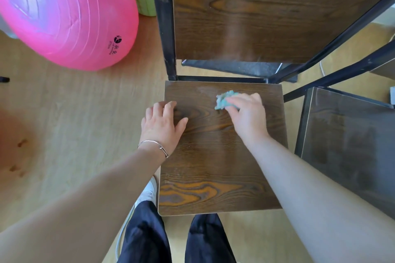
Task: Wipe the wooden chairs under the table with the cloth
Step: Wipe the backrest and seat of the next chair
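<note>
On the chair (215, 162) seat, the left hand (162, 123) lies released and flat, bracing the wood; the right hand (246, 114) grasps the bunched cloth (223, 100) near the back edge. Firm, overlapping strokes toward the front would likely cover it best.

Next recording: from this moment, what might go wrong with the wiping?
1. The cloth is bunched small under the right hand, so streaks of the chair seat may be missed.
2. The left hand rests on the seat and may hide an unwiped patch.
3. The second chair on the right looks dusty and might be skipped.
</note>
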Motion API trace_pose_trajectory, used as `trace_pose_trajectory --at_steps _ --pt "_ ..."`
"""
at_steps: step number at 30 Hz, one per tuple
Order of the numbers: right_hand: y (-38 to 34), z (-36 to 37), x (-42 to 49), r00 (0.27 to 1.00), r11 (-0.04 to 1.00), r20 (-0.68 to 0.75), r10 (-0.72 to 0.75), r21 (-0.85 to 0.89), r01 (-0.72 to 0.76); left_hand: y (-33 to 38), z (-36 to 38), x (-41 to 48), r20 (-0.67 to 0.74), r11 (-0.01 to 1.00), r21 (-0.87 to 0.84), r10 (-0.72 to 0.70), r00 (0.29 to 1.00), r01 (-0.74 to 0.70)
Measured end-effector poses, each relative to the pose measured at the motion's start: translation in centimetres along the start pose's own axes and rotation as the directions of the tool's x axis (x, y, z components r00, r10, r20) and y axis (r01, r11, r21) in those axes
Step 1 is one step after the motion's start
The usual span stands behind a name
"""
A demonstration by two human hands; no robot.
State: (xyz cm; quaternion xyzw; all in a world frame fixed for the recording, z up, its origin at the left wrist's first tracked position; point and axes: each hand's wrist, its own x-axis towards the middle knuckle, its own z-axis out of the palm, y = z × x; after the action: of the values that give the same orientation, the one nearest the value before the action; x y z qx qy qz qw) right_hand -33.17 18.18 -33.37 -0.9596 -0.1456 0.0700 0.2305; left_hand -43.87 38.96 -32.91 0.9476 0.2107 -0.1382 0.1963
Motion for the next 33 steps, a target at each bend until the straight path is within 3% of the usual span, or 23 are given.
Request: trace_pose_trajectory --at_steps 5,8,11,17,20,24,27,33 --pt "-0.7 0.1 3.1 0.943 0.940 0.129 0.308 0.110 -0.322 -0.5 -0.1 -0.6 0.005 1.000 -0.011 0.006 1.000 -0.005" --pt "-1.5 1.1 3.3 0.905 0.910 0.198 0.378 0.104 -0.402 -1.3 -0.4 -1.1 0.007 1.000 -0.020 0.008 1.000 -0.008" --pt "-3.5 2.1 1.4 0.916 0.935 0.241 0.322 0.072 -0.347 -2.1 -0.6 -1.5 0.015 1.000 -0.001 0.011 1.000 -0.011" --pt "-6.4 4.6 -5.7 0.938 0.997 0.344 0.029 0.059 -0.052 -4.2 -1.2 -1.9 0.034 1.000 0.018 0.015 0.999 -0.016" --pt "-6.8 4.6 -5.4 0.929 0.988 0.365 0.066 0.108 -0.113 -5.4 -1.6 -1.7 0.022 1.000 0.016 0.023 0.999 -0.024" --pt "-9.1 5.0 -0.5 0.956 0.948 0.228 0.183 0.217 -0.233 -6.9 -2.0 -1.1 0.008 1.000 0.013 0.008 1.000 -0.008" --pt "-12.3 6.6 3.6 0.966 0.932 0.170 0.193 0.275 -0.235 -7.4 -2.3 -1.1 -0.002 1.000 0.006 0.003 1.000 -0.003" --pt "-14.9 8.9 5.6 0.967 0.966 0.170 0.188 0.143 -0.213 -8.2 -3.3 -0.5 -0.016 1.000 0.014 -0.007 1.000 0.007"
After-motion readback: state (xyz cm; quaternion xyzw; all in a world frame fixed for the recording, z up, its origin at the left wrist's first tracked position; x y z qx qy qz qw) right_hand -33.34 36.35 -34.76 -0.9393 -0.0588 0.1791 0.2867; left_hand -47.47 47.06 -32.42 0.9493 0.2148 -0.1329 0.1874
